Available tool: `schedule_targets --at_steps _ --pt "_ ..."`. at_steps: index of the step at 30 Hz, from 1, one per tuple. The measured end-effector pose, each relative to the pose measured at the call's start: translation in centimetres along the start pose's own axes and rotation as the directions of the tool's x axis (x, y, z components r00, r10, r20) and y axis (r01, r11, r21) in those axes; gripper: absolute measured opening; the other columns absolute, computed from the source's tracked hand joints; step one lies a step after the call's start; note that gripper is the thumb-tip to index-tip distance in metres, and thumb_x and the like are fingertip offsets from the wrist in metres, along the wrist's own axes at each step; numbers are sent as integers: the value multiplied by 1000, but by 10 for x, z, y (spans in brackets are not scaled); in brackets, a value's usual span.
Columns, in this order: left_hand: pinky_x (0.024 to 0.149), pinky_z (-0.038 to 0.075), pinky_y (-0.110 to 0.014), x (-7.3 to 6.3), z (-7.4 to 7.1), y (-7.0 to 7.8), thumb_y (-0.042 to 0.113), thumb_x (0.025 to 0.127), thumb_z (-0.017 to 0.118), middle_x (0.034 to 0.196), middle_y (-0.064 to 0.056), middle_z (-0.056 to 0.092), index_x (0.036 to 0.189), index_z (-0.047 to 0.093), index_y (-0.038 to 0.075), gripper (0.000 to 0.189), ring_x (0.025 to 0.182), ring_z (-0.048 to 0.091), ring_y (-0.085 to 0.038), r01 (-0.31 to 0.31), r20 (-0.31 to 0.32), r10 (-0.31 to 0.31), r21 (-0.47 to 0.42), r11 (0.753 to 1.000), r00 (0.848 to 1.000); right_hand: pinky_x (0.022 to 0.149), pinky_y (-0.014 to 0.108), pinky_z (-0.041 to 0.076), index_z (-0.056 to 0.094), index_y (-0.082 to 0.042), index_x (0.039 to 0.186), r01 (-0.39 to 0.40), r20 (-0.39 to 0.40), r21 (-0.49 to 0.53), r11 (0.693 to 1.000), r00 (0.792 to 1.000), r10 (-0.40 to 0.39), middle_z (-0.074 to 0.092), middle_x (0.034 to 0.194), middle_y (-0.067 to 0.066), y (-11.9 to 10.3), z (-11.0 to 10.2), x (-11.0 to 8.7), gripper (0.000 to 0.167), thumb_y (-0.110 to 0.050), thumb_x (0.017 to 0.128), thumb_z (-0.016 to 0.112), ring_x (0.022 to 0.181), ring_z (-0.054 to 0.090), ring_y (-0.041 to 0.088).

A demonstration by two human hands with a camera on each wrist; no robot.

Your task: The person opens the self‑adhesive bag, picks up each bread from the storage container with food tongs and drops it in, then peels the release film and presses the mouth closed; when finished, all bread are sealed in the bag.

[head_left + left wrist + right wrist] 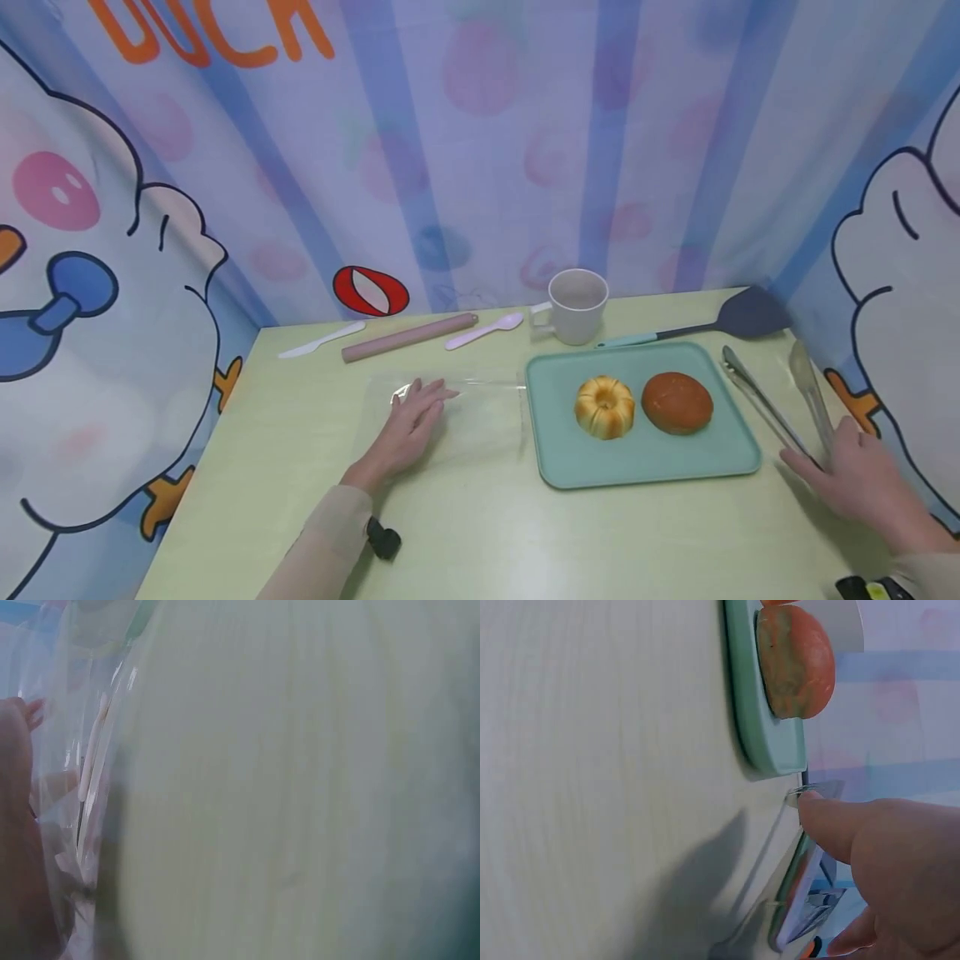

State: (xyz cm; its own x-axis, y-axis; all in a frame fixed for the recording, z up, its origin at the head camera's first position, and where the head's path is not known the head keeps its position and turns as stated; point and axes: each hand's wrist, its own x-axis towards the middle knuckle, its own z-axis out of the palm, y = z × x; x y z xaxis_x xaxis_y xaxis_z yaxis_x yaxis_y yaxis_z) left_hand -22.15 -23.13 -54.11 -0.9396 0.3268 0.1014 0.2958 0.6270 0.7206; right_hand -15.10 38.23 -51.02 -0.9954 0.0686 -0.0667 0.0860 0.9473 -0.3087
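Observation:
My left hand (408,429) rests on a clear plastic bag (480,417) lying left of the tray, its fingers fairly straight. Close up in the left wrist view, the crinkled plastic (90,735) stands in front of part of that hand. At the right, my right hand (862,475) grips a pair of metal tongs (808,383) near the closed end, the two arms spread and pointing away from me. Beside the tongs, a green tray (645,462) bears a ridged round bread (604,407) and a smooth brown bun (677,403).
Along the back lie a white knife (322,340), a pinkish rolling pin (408,337) and a pale purple spoon (483,332). A white mug (577,307) stands behind the tray, next to a dark spatula (750,315). A printed curtain (480,167) surrounds the table.

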Motion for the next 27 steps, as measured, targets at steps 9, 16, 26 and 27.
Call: schedule_targets --at_steps 9,16,26,27 --pt "123 -7 -71 0 -1 1 36 115 39 166 -11 42 146 63 25 40 161 10 -43 20 4 -20 3 1000 1000 57 48 48 43 21 101 -5 17 11 1000 1000 5 49 79 30 4 3 -3 72 -47 100 68 69 55 39" --pt "124 -7 -70 -1 -3 3 35 115 39 166 -11 42 145 63 24 40 161 11 -43 24 -5 -24 8 1000 1000 52 42 40 50 14 94 27 -33 50 998 999 -25 48 70 14 6 6 2 49 -31 100 69 62 49 28" --pt "124 -7 -71 -1 0 1 35 115 38 166 -10 41 145 63 26 40 161 11 -43 19 -9 -19 -7 1000 1000 51 36 38 46 5 87 3 3 154 988 1000 -4 43 68 9 12 4 1 30 -20 102 52 59 46 24" --pt "124 -8 -71 -1 0 1 36 115 38 166 -10 41 145 63 27 40 161 11 -43 20 -9 -21 -9 1000 1000 51 36 39 45 6 88 2 10 163 987 1000 -4 43 69 9 13 4 1 29 -20 102 51 60 47 24"
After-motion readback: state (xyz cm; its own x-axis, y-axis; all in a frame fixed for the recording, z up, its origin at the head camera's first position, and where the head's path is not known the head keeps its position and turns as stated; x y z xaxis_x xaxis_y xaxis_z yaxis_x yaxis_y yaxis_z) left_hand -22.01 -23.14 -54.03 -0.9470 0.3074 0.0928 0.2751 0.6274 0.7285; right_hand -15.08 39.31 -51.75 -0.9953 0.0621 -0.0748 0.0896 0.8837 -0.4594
